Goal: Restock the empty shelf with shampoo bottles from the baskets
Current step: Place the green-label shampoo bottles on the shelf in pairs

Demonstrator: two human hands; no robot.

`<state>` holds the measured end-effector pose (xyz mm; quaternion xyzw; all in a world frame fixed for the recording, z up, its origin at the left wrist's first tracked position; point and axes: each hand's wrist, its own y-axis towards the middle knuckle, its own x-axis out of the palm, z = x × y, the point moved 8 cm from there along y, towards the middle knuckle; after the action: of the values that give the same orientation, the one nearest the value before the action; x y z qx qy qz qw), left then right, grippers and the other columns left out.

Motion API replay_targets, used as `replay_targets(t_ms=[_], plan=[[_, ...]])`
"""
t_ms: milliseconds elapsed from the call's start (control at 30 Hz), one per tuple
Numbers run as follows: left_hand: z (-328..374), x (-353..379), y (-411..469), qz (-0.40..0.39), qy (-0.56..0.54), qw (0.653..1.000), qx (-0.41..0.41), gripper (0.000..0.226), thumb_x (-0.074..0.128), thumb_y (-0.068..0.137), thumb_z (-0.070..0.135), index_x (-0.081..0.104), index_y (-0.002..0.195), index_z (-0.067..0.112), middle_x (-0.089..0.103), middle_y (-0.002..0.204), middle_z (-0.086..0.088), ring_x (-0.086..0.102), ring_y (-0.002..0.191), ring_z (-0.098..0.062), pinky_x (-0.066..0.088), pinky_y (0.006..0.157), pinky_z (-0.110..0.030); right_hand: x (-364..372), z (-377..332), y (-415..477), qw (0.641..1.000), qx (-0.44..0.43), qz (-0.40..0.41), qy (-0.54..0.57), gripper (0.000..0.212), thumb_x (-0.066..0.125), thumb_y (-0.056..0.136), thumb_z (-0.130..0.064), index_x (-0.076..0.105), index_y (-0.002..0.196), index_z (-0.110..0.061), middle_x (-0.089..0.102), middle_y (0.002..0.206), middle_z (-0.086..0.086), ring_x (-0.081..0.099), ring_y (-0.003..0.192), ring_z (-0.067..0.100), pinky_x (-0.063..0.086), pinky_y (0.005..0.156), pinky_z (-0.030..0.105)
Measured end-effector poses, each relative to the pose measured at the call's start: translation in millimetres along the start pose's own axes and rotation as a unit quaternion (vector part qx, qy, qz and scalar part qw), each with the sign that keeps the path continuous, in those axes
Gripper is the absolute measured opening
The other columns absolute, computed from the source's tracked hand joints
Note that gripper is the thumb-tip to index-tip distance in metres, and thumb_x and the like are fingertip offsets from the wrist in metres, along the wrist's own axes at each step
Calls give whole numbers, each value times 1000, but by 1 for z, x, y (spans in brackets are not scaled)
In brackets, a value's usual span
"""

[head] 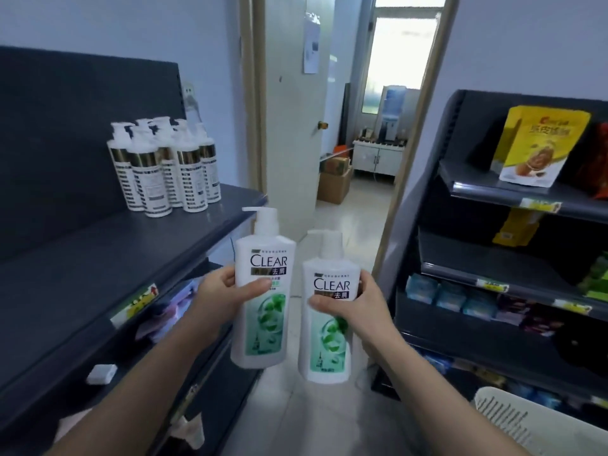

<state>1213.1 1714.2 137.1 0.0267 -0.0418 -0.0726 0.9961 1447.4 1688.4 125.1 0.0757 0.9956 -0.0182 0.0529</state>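
Left hand [221,292] is curling fingers round one shampoo bottle [263,327], right hand [363,302] round a second bottle [325,343], shelf [98,258] edge lying just left of the fingers, aisle floor [350,225] opening ahead.

Dim bluish room, blown-out window [394,60] glare, soft blur, wide-angle bending at edges.

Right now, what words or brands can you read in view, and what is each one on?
"CLEAR 去屑": shampoo bottle held in the left hand.
"CLEAR 去屑": second shampoo bottle held in the right hand.
Too blurred or small to read: both bottles' fine print, yellow bag, shelf price tags, gold-banded white bottles, paper on the door.
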Motion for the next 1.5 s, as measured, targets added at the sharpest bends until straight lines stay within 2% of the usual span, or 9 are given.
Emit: replay_targets(t_ms=[233,333,467,667,800,967,1133,1300,1500], plan=[[28,-75,36,59,-6,998,29,52,86,57,30,73,103,11,74,103,-16,71,96,-37,54,86,-53,79,-27,66,998,-26,-59,29,71,94,55,-10,55,114,-18,75,101,2,74,87,19,60,71,33],[37,-101,46,89,-2,995,40,53,87,59,26,71,106,9,75,100,-14,72,92,-33,57,79,-44,107,-37,91,995,-32,-82,39,72,94,55,-8,56,116,-17,75,101,3,74,87,19,61,72,34],[47,-126,55,122,-12,992,33,32,76,75,11,69,106,5,75,95,-14,73,86,-31,59,65,-35,139,-51,121,992,-47,-110,44,66,93,57,-6,59,114,-15,75,99,3,74,88,19,59,70,31],[58,-166,78,200,9,978,56,42,77,63,17,70,104,7,77,93,-8,74,82,-23,58,62,-28,189,-66,173,980,-59,-187,34,81,97,43,-23,59,114,-18,76,100,1,73,92,21,59,84,45],[61,-188,88,260,28,963,57,37,79,69,13,70,104,8,76,98,-8,73,90,-27,58,78,-38,220,-83,204,967,-85,-238,28,72,95,52,-12,57,113,-17,75,100,0,73,91,19,60,77,34],[64,-211,96,309,6,949,65,69,94,43,37,71,102,8,75,99,-11,73,89,-28,60,72,-37,261,-106,234,943,-108,-314,33,69,94,55,-12,59,114,-19,75,101,-1,73,91,15,58,73,28],[68,-234,92,394,-3,916,73,20,72,76,3,68,95,8,77,84,-2,73,69,-13,55,53,-20,305,-121,254,913,-128,-384,41,65,93,58,-7,60,114,-16,76,101,0,73,90,12,56,67,19],[64,-273,82,451,20,891,53,19,72,77,5,68,95,10,77,83,1,73,73,-14,56,57,-22,360,-117,268,897,-113,-425,49,78,96,49,-16,59,118,-11,76,104,5,73,96,22,60,84,45],[52,-319,83,486,19,873,39,20,72,79,4,69,96,13,77,87,-1,73,76,-15,55,59,-23,419,-111,278,888,-100,-445,57,76,95,53,-9,58,119,-10,75,105,4,73,97,21,59,86,46]])
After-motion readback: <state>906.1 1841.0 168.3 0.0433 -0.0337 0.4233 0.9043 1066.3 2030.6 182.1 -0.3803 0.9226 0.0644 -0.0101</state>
